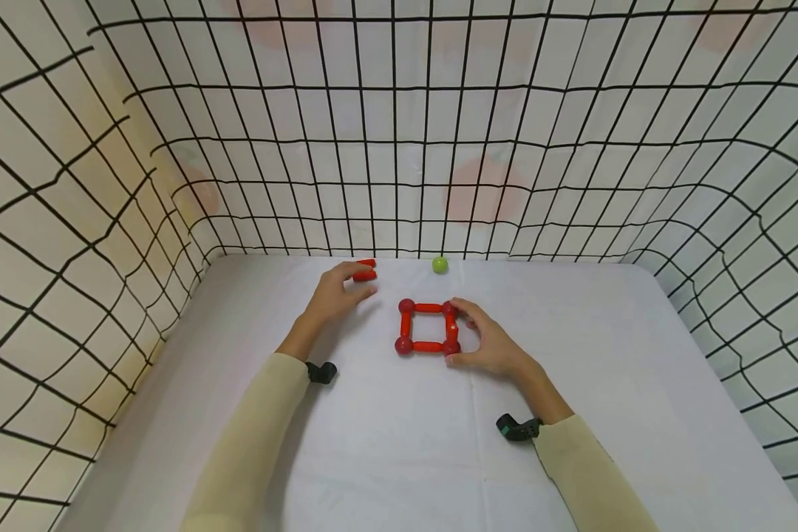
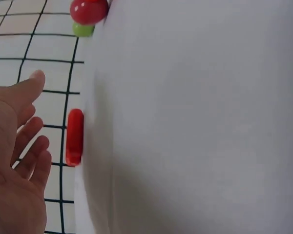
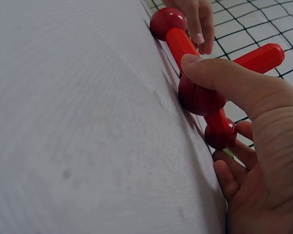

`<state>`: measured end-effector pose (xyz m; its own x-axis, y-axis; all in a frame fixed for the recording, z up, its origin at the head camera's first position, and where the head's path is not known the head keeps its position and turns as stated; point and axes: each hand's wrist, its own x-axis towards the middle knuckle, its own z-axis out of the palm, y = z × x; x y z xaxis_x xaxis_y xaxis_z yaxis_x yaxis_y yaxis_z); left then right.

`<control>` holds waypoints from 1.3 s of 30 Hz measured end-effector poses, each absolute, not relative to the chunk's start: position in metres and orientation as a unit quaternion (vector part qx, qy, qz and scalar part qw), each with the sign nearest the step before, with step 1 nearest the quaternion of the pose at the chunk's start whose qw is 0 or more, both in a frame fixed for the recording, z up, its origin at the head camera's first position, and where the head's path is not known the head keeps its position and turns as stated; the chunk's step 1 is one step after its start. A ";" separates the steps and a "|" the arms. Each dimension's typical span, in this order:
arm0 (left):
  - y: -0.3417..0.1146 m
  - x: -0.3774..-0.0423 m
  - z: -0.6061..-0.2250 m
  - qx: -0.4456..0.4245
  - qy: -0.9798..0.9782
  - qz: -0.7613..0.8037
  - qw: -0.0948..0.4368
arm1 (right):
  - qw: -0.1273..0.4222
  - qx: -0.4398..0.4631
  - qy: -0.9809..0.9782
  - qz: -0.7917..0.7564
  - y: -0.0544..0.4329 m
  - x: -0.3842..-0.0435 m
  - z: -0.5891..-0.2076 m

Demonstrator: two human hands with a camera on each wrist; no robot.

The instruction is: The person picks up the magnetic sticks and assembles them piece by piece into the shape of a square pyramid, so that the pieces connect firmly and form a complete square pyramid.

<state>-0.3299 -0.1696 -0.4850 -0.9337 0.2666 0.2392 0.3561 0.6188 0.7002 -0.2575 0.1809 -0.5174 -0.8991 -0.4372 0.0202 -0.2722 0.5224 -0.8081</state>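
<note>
On the white cloth lies a square (image 1: 428,346) built of red sticks joined by dark red balls at its corners. My right hand (image 1: 495,347) spans its right side, thumb on the near ball (image 3: 200,95) and fingers around the far one (image 3: 219,134). From the right wrist, another red stick (image 3: 261,58) rises at an angle from the square. My left hand (image 1: 335,295) hovers at two loose red sticks (image 1: 365,275), fingers and thumb spread apart. In the left wrist view one red stick (image 2: 74,137) shows beyond the fingertips, with a gap between.
A green ball (image 1: 440,264) sits at the back of the table, near the wire grid (image 1: 399,162). Grid panels also stand along the left and right sides. White cloth (image 1: 399,451) covers the table.
</note>
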 end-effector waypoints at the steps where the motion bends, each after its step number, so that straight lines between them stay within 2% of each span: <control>1: -0.171 -0.332 -0.485 -0.170 -0.900 -0.398 0.054 | 0.093 -0.203 0.868 -0.444 0.181 -0.257 -0.518; 9: -0.176 -0.343 -0.493 -0.138 -0.931 -0.338 0.009 | 0.103 -0.187 0.870 -0.444 0.179 -0.254 -0.520; 26: -0.171 -0.337 -0.490 -0.143 -0.952 -0.272 0.008 | 0.102 -0.181 0.874 -0.438 0.179 -0.255 -0.517; 31: -0.174 -0.327 -0.492 -0.138 -0.933 -0.332 0.024 | 0.105 -0.176 0.877 -0.435 0.179 -0.256 -0.518; 39: -0.170 -0.308 -0.495 -0.146 -0.846 -0.513 0.008 | 0.102 -0.176 0.876 -0.437 0.181 -0.254 -0.516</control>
